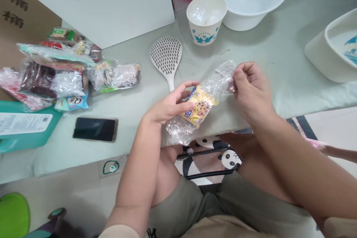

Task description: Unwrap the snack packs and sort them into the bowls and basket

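My left hand [178, 104] grips a small yellow and blue snack packet [200, 107], thumb across its printed face. Clear crinkled plastic wrap [219, 81] surrounds the packet, and a bunched part of it hangs below my left palm. With fingers pinched together, my right hand [249, 89] holds the far end of that plastic, stretched out to the right of the packet. Just beyond my left hand lies a white slotted skimmer [167, 56], its handle partly hidden by the hand.
Wrapped snacks [55, 76] are heaped at the left, near a dark phone [95, 129] and a teal package [28, 126]. A white cup [206, 18] with clear plastic inside, a white basin [251, 0] and a white bin [331, 50] stand behind and right. A white box [117, 3] stands at the back.
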Motion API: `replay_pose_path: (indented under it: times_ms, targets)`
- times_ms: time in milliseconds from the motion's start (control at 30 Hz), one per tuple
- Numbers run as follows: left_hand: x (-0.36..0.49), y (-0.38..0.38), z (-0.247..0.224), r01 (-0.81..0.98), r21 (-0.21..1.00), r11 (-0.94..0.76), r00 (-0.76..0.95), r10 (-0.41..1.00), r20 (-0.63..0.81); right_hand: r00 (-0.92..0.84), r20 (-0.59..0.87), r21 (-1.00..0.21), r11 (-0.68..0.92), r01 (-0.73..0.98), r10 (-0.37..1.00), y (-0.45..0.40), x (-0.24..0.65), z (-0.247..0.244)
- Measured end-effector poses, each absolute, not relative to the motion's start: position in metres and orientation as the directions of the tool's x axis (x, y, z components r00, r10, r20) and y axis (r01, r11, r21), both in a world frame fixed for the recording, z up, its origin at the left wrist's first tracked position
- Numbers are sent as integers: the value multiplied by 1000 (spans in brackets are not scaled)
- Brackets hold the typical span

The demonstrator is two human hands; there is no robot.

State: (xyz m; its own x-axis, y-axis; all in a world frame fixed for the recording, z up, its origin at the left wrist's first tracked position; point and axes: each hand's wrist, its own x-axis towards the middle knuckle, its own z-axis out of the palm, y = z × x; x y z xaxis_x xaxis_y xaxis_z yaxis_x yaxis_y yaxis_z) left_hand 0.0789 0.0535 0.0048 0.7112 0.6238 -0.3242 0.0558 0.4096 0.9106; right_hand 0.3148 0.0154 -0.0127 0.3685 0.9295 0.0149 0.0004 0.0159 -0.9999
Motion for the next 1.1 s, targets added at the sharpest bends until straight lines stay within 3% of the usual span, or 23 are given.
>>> replay_pose_path:
  times_ms: [200,367,433,600,700,800,900,1100]
  targets:
    - [87,54,1,-4,916,400,569,755,-327,423,-11,-994,37,-105,906,13,306,-16]
    - [95,55,-8,-112,959,259,518,839,-166,-42,-140,-970,-145,-196,989,0,283,-13]
    - [98,55,-12,-115,973,198,498,860,-115,-110,-136,-967,-157,-203,985,-2,276,-13]
    - [103,54,-13,-49,998,-45,418,906,62,-12,-67,-981,-68,-182,998,1,273,-16]
    - [107,53,-10,-37,999,-38,410,911,50,-25,-77,-985,-80,-150,997,1,274,-13]
    - [110,53,-8,-53,998,-19,371,928,37,-144,-118,-976,-141,-165,983,-1,272,-9]
    - [110,55,-8,-31,996,-86,304,948,91,-217,-139,-969,-178,-173,966,-3,271,-7]
    - [104,58,-12,-36,983,-178,136,974,182,-73,-169,-979,-176,-102,983,-1,271,-13]
